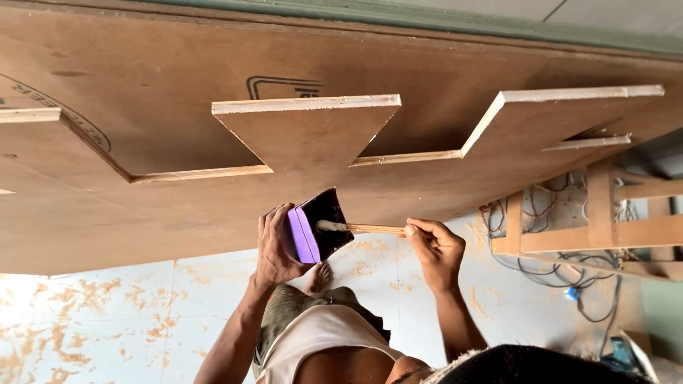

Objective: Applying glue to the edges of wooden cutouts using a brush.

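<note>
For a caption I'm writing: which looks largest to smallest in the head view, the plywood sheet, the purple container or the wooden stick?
1. Plywood sheet, by far.
2. Purple container, in the left hand.
3. Wooden stick, held by the right hand.

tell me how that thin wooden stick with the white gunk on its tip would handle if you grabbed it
The thin wooden stick looks light: the right hand holds it by the fingers alone at one end. It is probably stiff, since it stays straight out to the purple container in the left hand. Its white-coated tip is likely sticky or slippery, so grip the bare end.
</note>
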